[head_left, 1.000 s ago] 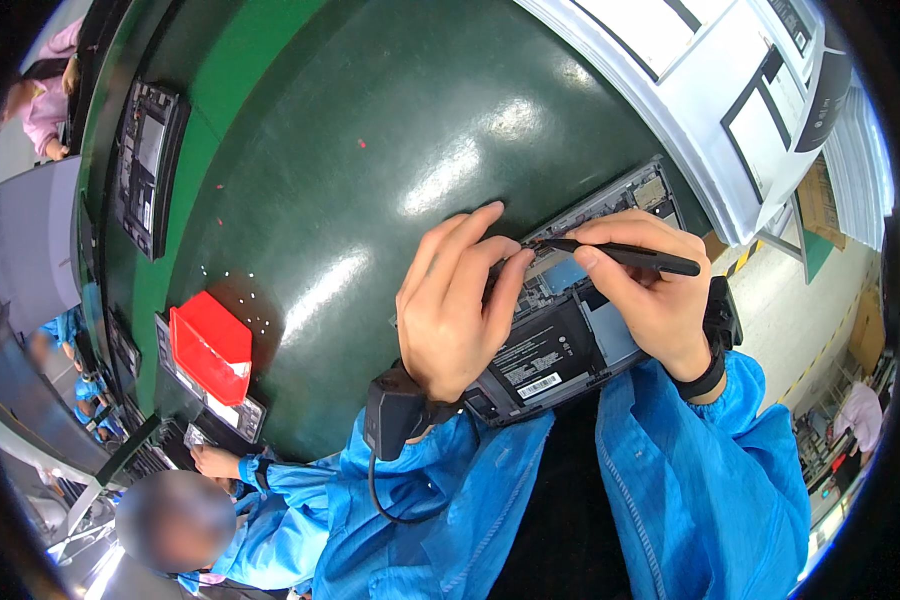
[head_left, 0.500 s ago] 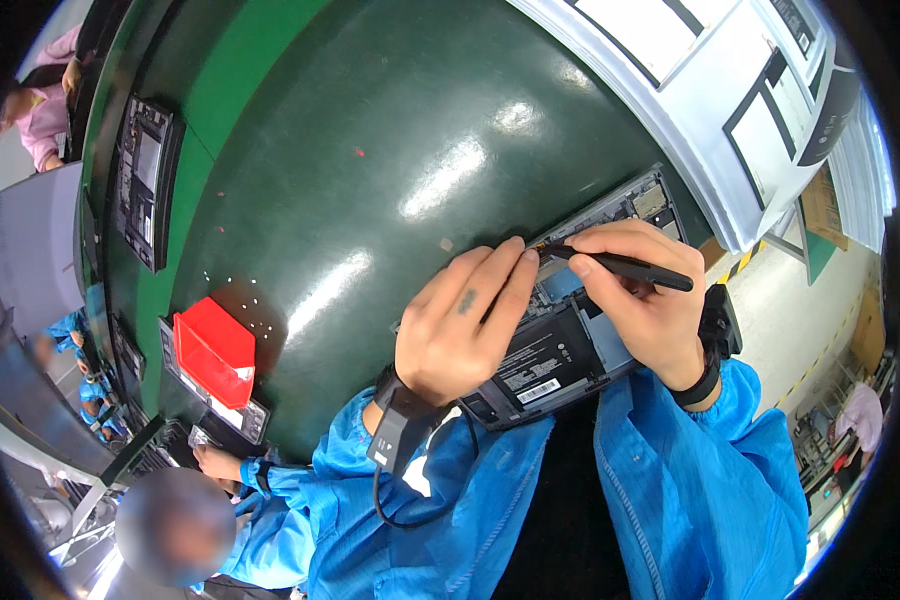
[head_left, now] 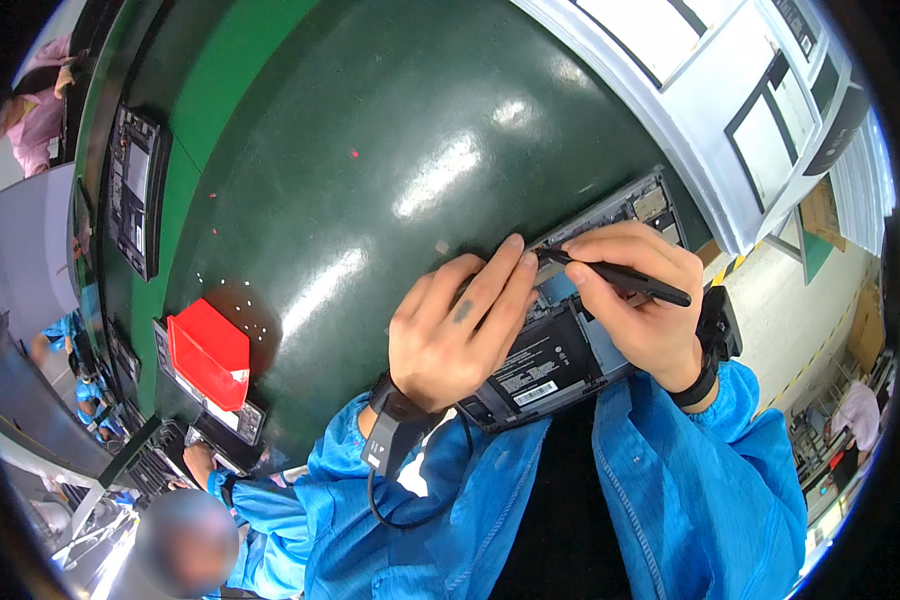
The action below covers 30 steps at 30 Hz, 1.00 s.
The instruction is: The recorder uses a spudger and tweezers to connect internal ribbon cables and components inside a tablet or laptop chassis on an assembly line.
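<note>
Both hands meet over an opened laptop base [head_left: 560, 340] lying at the worktable's [head_left: 370, 150] near edge, toward four o'clock in view. Left hand [head_left: 460, 325] presses flat on it, fingers extended, gripping nothing. Right hand [head_left: 635, 300] pinches a black pen-like tool [head_left: 620, 278], tip at the exposed boards. Rigid but delicate inside, the base looks safest held by its outer rim. A red bin [head_left: 208, 350] sits at eight o'clock.

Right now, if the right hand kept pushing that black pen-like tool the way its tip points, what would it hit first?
The right hand aims the black tool leftward, toward the left hand's fingertips resting on the opened laptop. Those fingertips come first, though depth is unclear.
</note>
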Each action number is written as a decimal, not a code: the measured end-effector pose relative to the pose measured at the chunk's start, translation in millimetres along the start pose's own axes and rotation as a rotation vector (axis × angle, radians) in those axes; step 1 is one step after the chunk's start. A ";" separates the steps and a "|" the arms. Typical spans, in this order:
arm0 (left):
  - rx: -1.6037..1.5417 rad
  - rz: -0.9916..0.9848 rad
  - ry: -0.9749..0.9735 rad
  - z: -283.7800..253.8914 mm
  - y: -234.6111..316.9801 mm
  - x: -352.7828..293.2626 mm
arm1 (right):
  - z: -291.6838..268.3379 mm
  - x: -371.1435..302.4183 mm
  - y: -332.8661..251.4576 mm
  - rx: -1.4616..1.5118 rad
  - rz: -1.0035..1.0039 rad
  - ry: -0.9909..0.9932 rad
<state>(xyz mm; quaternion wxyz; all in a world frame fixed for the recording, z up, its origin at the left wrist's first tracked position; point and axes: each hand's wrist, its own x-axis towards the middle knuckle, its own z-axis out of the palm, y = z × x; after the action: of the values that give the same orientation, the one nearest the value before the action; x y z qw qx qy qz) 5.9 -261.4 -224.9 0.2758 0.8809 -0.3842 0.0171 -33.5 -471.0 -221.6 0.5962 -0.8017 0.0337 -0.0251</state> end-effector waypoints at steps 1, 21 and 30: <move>-0.019 0.004 0.007 1.5 -2.2 0.6 | 0.1 1.1 2.7 -0.014 -0.018 -0.001; -0.050 -0.020 0.069 2.8 -5.9 -3.8 | 4.5 2.7 1.8 -0.082 -0.111 -0.073; -0.035 0.003 0.072 4.4 -6.8 -2.8 | 4.3 4.4 0.9 -0.059 -0.103 -0.085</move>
<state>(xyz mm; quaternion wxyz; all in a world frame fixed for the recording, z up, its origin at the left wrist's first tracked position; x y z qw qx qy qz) 7.8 -258.1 -232.5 0.3048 0.8742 -0.3757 0.0426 -28.8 -467.5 -223.7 0.5713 -0.8198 -0.0321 -0.0204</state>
